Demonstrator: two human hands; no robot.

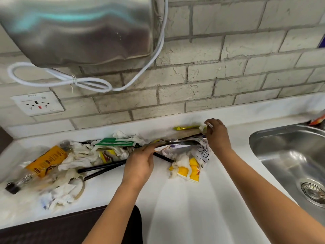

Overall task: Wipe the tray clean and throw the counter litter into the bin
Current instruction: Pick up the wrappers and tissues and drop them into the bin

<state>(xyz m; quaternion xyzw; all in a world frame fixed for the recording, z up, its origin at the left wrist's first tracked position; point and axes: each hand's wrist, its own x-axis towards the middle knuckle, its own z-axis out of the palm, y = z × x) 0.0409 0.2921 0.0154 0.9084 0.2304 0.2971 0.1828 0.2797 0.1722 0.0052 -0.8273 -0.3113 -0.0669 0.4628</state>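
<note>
A: Where is the litter lying?

B: Spread along the white tabletop [184, 199], from about 9 o'clock to the centre. At the far left there is an orange packet [46, 160] among crumpled tissues [77, 157], with a green and white wrapper [116, 142] at about 10 o'clock of the left hand.

A: And the hands?

B: The left hand [140, 164] sits near the centre, its fingers [149, 147] stretched nearly straight toward 1 o'clock and lying on black sticks [102, 168] and wrappers. I cannot tell whether it grips any of them. The right hand [217, 134] is at about 1 o'clock of the left one, fingers curled, pinching a small pale scrap [203, 128] at the back of the tabletop.

A: What lies between them?

B: A crumpled white bag with handwriting [202, 152], and just below it a yellow and white packet [190, 170]. A thin yellow-green sachet [184, 128] lies just left of the right hand, near the brick wall [228, 76].

A: Is the tray there?

B: A dark brown slab [52, 228] overlaps the near edge at 7 o'clock; whether that is the tray I cannot tell. I see no bin.

A: Anything else?

B: A steel sink [290, 155] at 3 o'clock, a steel box [75, 30] with a looped white cable [84, 81] on the wall at 11 o'clock, a wall socket [37, 103] beneath it
</note>
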